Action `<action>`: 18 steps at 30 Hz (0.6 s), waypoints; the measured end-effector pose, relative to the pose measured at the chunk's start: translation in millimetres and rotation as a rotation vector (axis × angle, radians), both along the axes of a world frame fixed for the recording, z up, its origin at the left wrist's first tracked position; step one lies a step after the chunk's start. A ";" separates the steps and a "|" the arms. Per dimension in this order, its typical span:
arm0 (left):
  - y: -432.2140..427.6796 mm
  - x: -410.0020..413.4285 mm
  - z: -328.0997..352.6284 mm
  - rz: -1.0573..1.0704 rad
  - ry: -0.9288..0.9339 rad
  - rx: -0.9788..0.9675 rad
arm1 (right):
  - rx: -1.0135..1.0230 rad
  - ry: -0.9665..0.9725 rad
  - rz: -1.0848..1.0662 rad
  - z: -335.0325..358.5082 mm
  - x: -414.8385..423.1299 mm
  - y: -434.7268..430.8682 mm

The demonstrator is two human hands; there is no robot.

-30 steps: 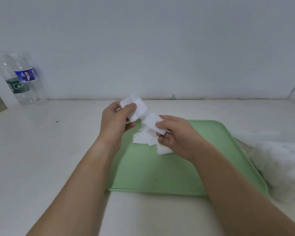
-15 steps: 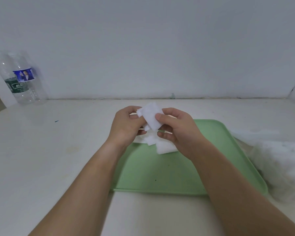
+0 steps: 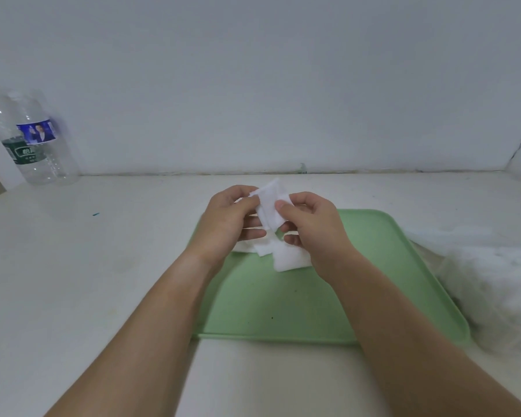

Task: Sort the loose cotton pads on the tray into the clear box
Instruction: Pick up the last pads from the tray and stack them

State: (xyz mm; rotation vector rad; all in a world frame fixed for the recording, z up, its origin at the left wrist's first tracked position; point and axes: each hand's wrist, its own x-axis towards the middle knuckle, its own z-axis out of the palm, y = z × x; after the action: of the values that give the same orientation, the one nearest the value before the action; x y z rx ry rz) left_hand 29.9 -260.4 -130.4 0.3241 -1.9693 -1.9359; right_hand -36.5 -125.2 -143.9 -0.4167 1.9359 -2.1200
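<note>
— What do your hands have?
— Your left hand (image 3: 226,221) and right hand (image 3: 313,230) both pinch one small stack of cotton pads (image 3: 271,203), thumbs on its near face, fingers curled behind. You hold it above the tray's 12 o'clock end.
— And the rest?
— A loose pile of pads (image 3: 286,257) lies on the green tray (image 3: 283,311) toward 12 o'clock, just under your hands. A water bottle (image 3: 33,139) stands at 10 o'clock on the table (image 3: 72,281); a white fluffy heap (image 3: 493,281) sits just beside the tray at 3 o'clock.
</note>
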 end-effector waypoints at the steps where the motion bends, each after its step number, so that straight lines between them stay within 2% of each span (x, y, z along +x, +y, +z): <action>1: 0.0 -0.4 0.8 -0.008 0.001 0.026 | 0.021 0.021 -0.010 -0.2 0.1 -0.3; 4: -0.2 0.4 3.2 -0.043 -0.006 0.075 | 0.058 0.064 -0.034 0.1 0.6 -0.7; 7: 0.2 1.3 -0.5 -0.018 0.032 -0.060 | 0.067 0.068 -0.026 1.9 1.6 0.2; 9: 0.5 0.3 -2.6 0.060 0.071 -0.089 | 0.072 0.070 -0.012 1.4 3.2 0.4; 12: -7.8 -2.4 -2.9 0.272 0.162 -0.028 | 0.122 0.132 -0.063 -3.2 3.1 -2.2; 15: -24.1 -1.2 -1.8 0.444 0.210 0.084 | 0.401 0.406 -0.144 -8.1 2.2 -4.3; 18: -33.8 -0.7 -5.0 0.500 0.193 0.131 | 0.771 0.730 -0.036 -10.0 8.8 -4.9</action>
State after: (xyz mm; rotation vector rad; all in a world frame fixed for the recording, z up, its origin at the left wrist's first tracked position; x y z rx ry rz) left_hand 29.1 -294.3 -135.3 0.5783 -1.4681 -1.6958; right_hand -27.6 -130.2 -153.9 -1.0654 2.9362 -1.1131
